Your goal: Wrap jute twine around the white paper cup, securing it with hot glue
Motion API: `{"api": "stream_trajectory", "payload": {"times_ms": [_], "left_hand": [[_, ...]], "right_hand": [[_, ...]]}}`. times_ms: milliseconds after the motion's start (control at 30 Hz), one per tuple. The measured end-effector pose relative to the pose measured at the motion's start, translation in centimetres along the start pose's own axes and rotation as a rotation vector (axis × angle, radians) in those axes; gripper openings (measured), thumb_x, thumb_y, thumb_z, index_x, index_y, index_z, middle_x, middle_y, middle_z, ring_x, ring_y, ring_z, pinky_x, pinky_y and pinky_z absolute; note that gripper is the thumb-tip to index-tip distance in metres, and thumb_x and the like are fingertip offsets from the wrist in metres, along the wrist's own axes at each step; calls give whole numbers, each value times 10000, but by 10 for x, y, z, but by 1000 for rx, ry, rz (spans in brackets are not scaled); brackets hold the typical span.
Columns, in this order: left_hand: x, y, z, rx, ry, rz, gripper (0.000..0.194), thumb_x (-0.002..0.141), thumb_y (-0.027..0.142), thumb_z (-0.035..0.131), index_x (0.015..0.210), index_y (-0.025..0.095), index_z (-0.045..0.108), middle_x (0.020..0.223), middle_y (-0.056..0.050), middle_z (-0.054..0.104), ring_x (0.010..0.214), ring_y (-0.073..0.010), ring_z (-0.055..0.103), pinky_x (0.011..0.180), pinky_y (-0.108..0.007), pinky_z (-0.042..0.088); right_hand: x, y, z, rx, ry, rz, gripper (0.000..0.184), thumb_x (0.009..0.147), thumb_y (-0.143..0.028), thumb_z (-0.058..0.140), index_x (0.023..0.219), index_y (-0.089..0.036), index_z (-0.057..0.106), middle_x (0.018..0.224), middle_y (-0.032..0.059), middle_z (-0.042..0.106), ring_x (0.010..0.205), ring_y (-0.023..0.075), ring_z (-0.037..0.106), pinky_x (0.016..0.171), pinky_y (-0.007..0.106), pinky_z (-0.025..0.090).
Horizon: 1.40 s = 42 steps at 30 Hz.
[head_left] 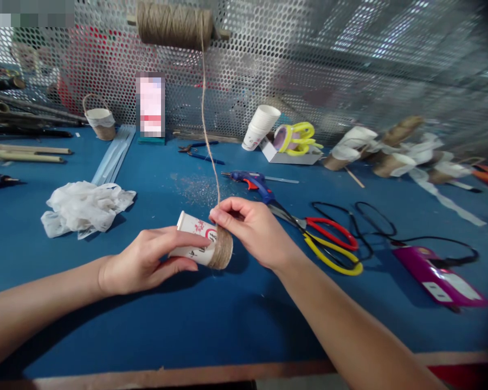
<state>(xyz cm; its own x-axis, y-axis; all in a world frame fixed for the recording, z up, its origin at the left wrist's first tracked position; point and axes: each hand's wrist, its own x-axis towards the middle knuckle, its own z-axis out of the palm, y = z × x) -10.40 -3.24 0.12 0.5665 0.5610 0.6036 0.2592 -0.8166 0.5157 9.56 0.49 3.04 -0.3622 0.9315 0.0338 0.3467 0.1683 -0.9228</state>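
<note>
My left hand [152, 257] is closed around a white paper cup [191, 230] with red and dark print, tilted on its side above the blue table. Brown twine [223, 250] is wound round the cup's base end. From a large spool [173, 24] at the top, a single strand runs down to the cup. My right hand [248, 225] pinches this strand between thumb and fingers, right against the wound part. The fingertips of my left hand inside and behind the cup are partly hidden.
A glue gun [248, 177], scissors [329, 238], pliers [201, 151] and a purple power strip [441, 276] with a black cord lie on the blue table. Crumpled white ribbon [85, 208] is at left. Stacked paper cups [260, 127] and several twine-wrapped cups stand farther back, before a perforated metal panel [239, 70].
</note>
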Motion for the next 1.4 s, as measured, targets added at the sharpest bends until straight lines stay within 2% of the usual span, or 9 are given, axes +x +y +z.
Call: {"api": "stream_trajectory", "payload": {"times_ms": [333, 433, 567, 667, 733, 900, 1100, 1233, 1400], "left_hand": [[0, -3, 1, 90, 61, 105, 183, 914, 208, 490, 1067, 121, 539, 856, -95, 696, 775, -145, 666, 691, -222, 541], [0, -5, 2, 86, 91, 75, 188, 894, 211, 526, 1061, 129, 556, 816, -73, 694, 738, -137, 658, 674, -212, 537], [-2, -12, 3, 12, 160, -132, 244, 859, 206, 578, 1097, 159, 551, 934, -71, 700, 761, -132, 662, 697, -212, 530], [-2, -18, 4, -138, 203, -314, 284, 836, 223, 600, 1108, 158, 548, 1043, -86, 678, 828, -145, 656, 736, -226, 522], [0, -20, 5, -264, 221, -387, 284, 827, 234, 604, 1094, 150, 555, 1107, -100, 653, 921, -169, 637, 792, -249, 511], [5, -19, 5, -495, 251, -565, 306, 811, 242, 599, 1089, 123, 553, 980, -81, 667, 830, -152, 629, 728, -243, 516], [8, -17, 5, -551, 315, -700, 292, 808, 261, 589, 1058, 116, 553, 868, -51, 652, 700, -112, 598, 626, -209, 493], [8, -16, 5, -538, 294, -696, 314, 814, 262, 573, 1086, 109, 533, 870, -53, 650, 711, -122, 601, 637, -220, 493], [4, -15, 5, -345, 243, -513, 331, 810, 228, 600, 1123, 149, 528, 1032, -73, 635, 885, -158, 596, 790, -269, 474]], "right_hand": [[2, 3, 3, 198, -18, 98, 237, 729, -395, 653, 712, -173, 572, 682, -13, 556, 625, 107, 491, 608, 263, 406], [2, 3, 4, 275, -14, 133, 304, 781, -479, 582, 780, -175, 592, 736, 16, 585, 662, 122, 532, 624, 272, 441], [1, 4, 2, 317, -97, 193, 425, 823, -578, 473, 920, -183, 597, 862, 66, 634, 799, 171, 598, 689, 308, 500], [2, 6, 1, 324, -173, 180, 393, 791, -522, 574, 996, -187, 576, 969, 78, 629, 864, 181, 606, 699, 306, 526], [3, 7, 3, 350, -189, 188, 380, 772, -484, 618, 989, -176, 570, 992, 85, 620, 825, 168, 614, 676, 298, 538], [4, 10, 9, 323, -155, 245, 416, 803, -538, 544, 969, -157, 542, 933, 100, 627, 733, 162, 630, 648, 323, 553], [-2, 6, 17, 46, -44, 120, 492, 728, -427, 663, 1104, -178, 467, 1017, 110, 615, 836, 200, 634, 717, 370, 538], [0, 7, 17, 60, -63, 96, 438, 722, -337, 669, 1074, -194, 453, 1057, 104, 591, 916, 205, 610, 736, 366, 537], [3, 9, 9, 163, -49, 34, 379, 728, -326, 653, 1026, -203, 452, 1049, 85, 571, 1009, 205, 570, 822, 370, 521]]}}
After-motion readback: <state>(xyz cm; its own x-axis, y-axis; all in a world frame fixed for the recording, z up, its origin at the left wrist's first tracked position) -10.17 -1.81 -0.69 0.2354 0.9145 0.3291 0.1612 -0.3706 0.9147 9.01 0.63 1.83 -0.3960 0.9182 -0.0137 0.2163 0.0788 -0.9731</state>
